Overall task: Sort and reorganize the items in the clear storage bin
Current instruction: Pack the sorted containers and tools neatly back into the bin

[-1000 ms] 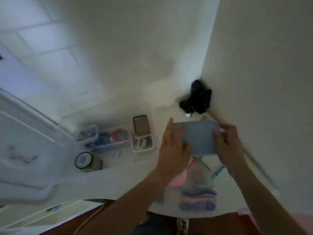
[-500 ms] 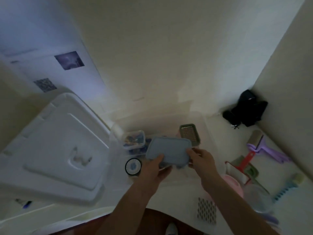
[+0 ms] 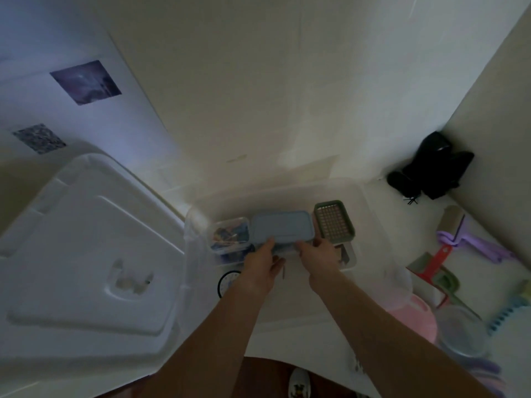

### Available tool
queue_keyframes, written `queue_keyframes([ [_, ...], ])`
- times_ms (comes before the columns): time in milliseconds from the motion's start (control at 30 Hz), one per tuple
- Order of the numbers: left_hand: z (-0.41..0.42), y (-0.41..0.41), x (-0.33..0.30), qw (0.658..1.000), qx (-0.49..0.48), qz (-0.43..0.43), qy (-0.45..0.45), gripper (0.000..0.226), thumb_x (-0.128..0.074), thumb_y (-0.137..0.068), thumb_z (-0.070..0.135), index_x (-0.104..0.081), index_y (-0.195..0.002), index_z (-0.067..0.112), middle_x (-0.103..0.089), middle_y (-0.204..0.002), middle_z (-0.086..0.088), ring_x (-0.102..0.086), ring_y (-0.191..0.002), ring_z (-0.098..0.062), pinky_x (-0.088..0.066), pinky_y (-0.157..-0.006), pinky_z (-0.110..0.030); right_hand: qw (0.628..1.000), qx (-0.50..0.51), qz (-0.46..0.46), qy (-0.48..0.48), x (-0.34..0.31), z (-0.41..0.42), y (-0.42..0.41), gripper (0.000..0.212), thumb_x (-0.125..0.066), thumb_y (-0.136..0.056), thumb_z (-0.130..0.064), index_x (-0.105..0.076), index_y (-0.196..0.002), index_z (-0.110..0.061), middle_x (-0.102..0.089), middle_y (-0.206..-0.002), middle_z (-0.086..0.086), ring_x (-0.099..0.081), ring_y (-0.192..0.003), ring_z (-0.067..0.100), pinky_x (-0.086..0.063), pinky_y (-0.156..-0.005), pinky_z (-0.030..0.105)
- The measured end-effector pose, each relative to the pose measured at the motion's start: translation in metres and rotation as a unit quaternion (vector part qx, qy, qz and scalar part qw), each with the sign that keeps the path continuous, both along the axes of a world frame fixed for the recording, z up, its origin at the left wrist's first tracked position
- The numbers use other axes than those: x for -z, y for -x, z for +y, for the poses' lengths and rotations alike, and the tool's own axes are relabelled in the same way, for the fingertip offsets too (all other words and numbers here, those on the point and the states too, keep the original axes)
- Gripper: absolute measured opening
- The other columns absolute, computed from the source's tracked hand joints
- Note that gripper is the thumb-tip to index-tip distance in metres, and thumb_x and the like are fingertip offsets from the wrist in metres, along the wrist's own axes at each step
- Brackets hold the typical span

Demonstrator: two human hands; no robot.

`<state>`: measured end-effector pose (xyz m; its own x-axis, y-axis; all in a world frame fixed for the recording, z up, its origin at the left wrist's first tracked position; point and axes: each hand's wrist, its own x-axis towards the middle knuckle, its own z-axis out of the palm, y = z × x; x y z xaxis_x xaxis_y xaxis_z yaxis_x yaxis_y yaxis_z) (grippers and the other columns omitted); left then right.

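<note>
The clear bin [image 3: 382, 225] stands open on the white bench, against its far edge by the wall. Inside, along the far wall, sits a row: a small clear box [image 3: 228, 235] of mixed blue bits on the left, a blue-lidded box [image 3: 281, 226] in the middle, lying flat and level, and a green grid tray [image 3: 333, 221] on the right, tilted over a white tub [image 3: 349, 255]. A round black-rimmed disc [image 3: 227, 281] lies near the bin's front left corner.
</note>
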<state>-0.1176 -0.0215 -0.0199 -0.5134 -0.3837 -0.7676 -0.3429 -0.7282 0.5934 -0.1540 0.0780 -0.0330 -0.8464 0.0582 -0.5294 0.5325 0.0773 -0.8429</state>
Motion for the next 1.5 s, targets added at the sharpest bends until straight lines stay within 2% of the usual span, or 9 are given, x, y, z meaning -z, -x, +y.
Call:
queue_keyframes([
  [267, -0.005, 0.006, 0.019, 1.000, -0.028, -0.004, 0.000, 0.035, -0.054, -0.100, 0.005, -0.052, -0.135, 0.001, -0.060, -0.129, -0.021, -0.060, -0.104, -0.030, -0.051, -0.099, -0.045, 0.999, 0.024, 0.000, 0.045, 0.018, 0.006, 0.006, 0.015, -0.069, -0.076, -0.005, -0.075, -0.086, -0.014, -0.074, -0.088, 0.006, -0.067, -0.087, 0.021, -0.055, -0.080, 0.036],
  [600, 0.024, -0.005, -0.015, 0.990, 0.128, -0.037, 0.042, 0.022, -0.068, -0.092, 0.025, -0.061, -0.110, 0.014, -0.060, -0.099, -0.008, -0.063, -0.097, -0.026, -0.058, -0.081, -0.036, 0.994, -0.081, 0.073, -0.015, -0.025, 0.055, -0.019, 0.021, -0.063, -0.081, -0.003, -0.066, -0.084, -0.023, -0.063, -0.073, -0.010, -0.057, -0.067, 0.009, -0.045, -0.058, 0.023],
  [733, 0.077, -0.010, -0.048, 0.872, 0.369, 0.024, 0.322, 0.017, -0.057, -0.094, 0.039, -0.060, -0.103, 0.026, -0.062, -0.104, 0.004, -0.058, -0.100, -0.017, -0.045, -0.088, -0.033, 0.975, -0.084, 0.186, -0.091, -0.071, 0.137, -0.037, 0.022, -0.070, -0.086, -0.009, -0.069, -0.104, -0.023, -0.072, -0.097, -0.012, -0.069, -0.084, 0.000, -0.054, -0.074, 0.014],
  [867, 0.140, -0.037, -0.064, 0.756, 0.366, 0.129, 0.527, 0.025, -0.058, -0.096, 0.033, -0.060, -0.120, 0.026, -0.065, -0.107, 0.010, -0.060, -0.090, -0.006, -0.046, -0.082, -0.023, 0.962, -0.009, 0.198, -0.185, -0.077, 0.233, -0.046, 0.022, -0.070, -0.086, -0.009, -0.069, -0.105, -0.020, -0.073, -0.096, -0.010, -0.068, -0.083, -0.001, -0.057, -0.079, 0.021],
  [1100, 0.227, -0.101, 0.003, 0.609, 0.498, 0.184, 0.590, 0.032, -0.042, -0.102, 0.039, -0.058, -0.127, 0.026, -0.062, -0.121, 0.009, -0.059, -0.105, -0.005, -0.051, -0.092, -0.024, 0.957, -0.122, 0.118, -0.237, -0.009, 0.297, -0.074, 0.030, -0.068, -0.089, -0.022, -0.062, -0.118, -0.030, -0.067, -0.114, -0.014, -0.063, -0.098, 0.000, -0.055, -0.090, 0.031],
  [1167, 0.244, -0.104, 0.040, 0.653, 0.511, 0.090, 0.552, 0.039, -0.045, -0.101, 0.040, -0.055, -0.133, 0.020, -0.062, -0.125, 0.003, -0.061, -0.107, -0.014, -0.052, -0.095, -0.034, 0.949, -0.156, 0.124, -0.245, 0.010, 0.299, -0.074, 0.038, -0.069, -0.088, -0.022, -0.059, -0.125, -0.027, -0.064, -0.122, -0.011, -0.062, -0.101, 0.006, -0.054, -0.091, 0.034],
  [1300, 0.258, -0.077, 0.094, 0.828, 0.409, -0.136, 0.360, 0.061, -0.055, -0.095, 0.042, -0.042, -0.140, 0.003, -0.065, -0.117, -0.011, -0.067, -0.099, -0.034, -0.057, -0.084, -0.050, 0.903, -0.262, 0.118, -0.319, 0.049, 0.301, -0.047, 0.052, -0.064, -0.089, -0.031, -0.046, -0.137, -0.021, -0.055, -0.134, 0.004, -0.054, -0.118, 0.027, -0.044, -0.100, 0.042],
  [1400, 0.266, -0.062, 0.109, 0.859, 0.363, -0.177, 0.316, 0.054, -0.056, -0.083, 0.052, -0.062, -0.114, 0.009, -0.071, -0.101, -0.014, -0.069, -0.088, -0.033, -0.058, -0.062, -0.037, 0.880, -0.320, 0.078, -0.343, 0.066, 0.299, -0.028, 0.054, -0.059, -0.090, -0.037, -0.042, -0.138, -0.020, -0.052, -0.136, 0.008, -0.048, -0.123, 0.031, -0.036, -0.103, 0.041],
  [1500, 0.272, -0.066, 0.135, 0.871, 0.327, -0.175, 0.322, 0.060, -0.049, -0.066, 0.071, -0.065, -0.103, 0.027, -0.071, -0.095, -0.005, -0.069, -0.086, -0.029, -0.059, -0.078, -0.051, 0.869, -0.338, 0.076, -0.354, 0.072, 0.303, -0.017, 0.055, -0.061, -0.086, -0.040, -0.046, -0.136, -0.023, -0.054, -0.133, 0.010, -0.045, -0.125, 0.031, -0.028, -0.107, 0.040],
])
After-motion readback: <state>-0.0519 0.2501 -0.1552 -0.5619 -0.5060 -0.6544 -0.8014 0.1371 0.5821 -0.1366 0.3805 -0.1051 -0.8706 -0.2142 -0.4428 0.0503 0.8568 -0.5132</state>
